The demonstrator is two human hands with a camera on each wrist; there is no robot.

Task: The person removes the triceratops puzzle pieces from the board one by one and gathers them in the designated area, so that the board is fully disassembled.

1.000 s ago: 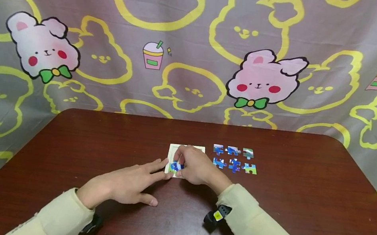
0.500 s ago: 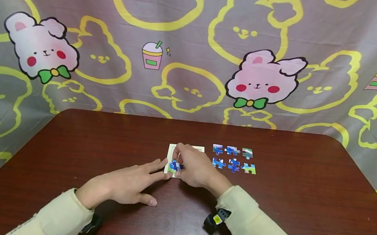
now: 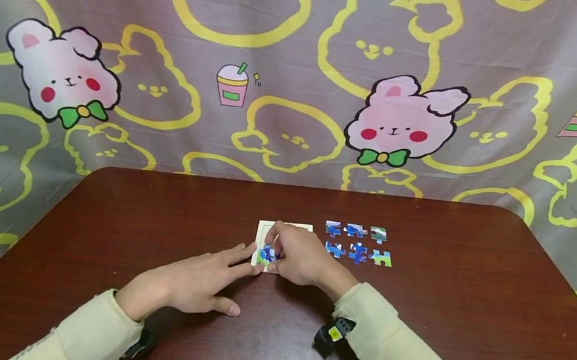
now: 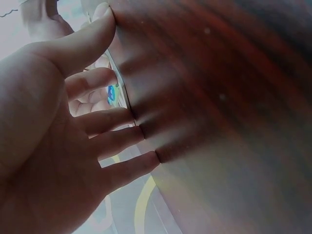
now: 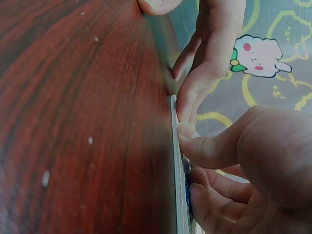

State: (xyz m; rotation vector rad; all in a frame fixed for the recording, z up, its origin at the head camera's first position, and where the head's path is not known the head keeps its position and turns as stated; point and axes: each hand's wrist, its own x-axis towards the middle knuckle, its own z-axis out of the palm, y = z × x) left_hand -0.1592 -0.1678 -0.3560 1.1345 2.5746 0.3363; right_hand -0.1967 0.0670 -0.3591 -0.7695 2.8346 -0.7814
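Note:
A small cream puzzle tray (image 3: pixel 262 230) lies flat on the table, partly hidden by my right hand. Inside its lower left corner shows a blue and green puzzle piece (image 3: pixel 267 255). My left hand (image 3: pixel 191 280) lies palm down with spread, straight fingers, its fingertips touching the tray's left edge and near corner. My right hand (image 3: pixel 305 256) reaches over the tray with curled fingers and thumb, gripping a blue puzzle piece (image 5: pixel 187 187) low in the tray. The hand mostly covers that piece. In the left wrist view, the left fingers (image 4: pixel 117 122) stretch to the table beside the tray.
Several loose puzzle pieces (image 3: pixel 358 252) lie in two rows just right of the tray. The dark wooden table (image 3: pixel 180 202) ends at the back against a patterned cloth (image 3: pixel 302 83). Dark wrist devices (image 3: pixel 330 336) sit at both cuffs.
My right fingers shift slightly over the tray, and more of the blue piece in the lower left corner shows. The left hand stays at the tray's edge. The loose pieces have not moved.

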